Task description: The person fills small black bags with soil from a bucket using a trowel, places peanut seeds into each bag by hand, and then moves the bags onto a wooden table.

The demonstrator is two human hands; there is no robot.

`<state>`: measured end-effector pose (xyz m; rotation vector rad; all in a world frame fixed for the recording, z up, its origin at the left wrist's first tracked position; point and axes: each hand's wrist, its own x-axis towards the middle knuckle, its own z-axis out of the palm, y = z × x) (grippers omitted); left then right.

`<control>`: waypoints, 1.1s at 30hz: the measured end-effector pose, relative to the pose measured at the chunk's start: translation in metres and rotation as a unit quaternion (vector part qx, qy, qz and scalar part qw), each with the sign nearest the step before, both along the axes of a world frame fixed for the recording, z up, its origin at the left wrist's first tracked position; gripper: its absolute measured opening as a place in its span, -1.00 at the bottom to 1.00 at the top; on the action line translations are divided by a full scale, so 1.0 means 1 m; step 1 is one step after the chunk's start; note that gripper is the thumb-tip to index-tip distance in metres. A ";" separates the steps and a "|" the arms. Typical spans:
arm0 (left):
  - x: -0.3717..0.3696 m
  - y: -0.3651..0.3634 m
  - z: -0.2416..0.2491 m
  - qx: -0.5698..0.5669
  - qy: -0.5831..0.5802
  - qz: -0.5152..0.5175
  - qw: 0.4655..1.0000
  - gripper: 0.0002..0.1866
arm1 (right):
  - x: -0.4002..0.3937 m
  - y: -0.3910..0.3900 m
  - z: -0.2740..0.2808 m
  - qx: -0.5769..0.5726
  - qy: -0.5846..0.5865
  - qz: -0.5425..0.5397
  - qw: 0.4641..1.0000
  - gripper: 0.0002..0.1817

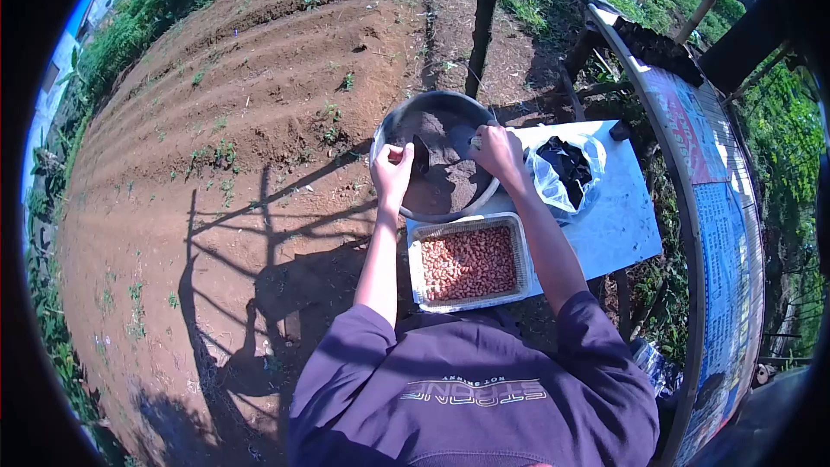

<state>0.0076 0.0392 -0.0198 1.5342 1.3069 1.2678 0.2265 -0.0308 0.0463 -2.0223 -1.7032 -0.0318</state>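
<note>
In the head view, the fingers of the left hand point(392, 175) pinch a small black bag point(421, 156) over soil point(448, 180) in a basin point(437, 218), the right hand's point(501, 157) bent fingers possibly grasping something I cannot tell, with a seed tray point(471, 302) bodyward of both.

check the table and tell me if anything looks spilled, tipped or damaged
Nothing clearly stands out. The basin of soil and the basket of seeds sit upright, with no obvious spill or damage; the clear bag of black plastic sits on the table.
</note>
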 end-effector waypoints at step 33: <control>-0.027 -0.006 0.017 -0.033 0.030 -0.078 0.996 -0.70 | -0.056 0.013 0.000 0.082 -0.047 0.076 0.993 -0.82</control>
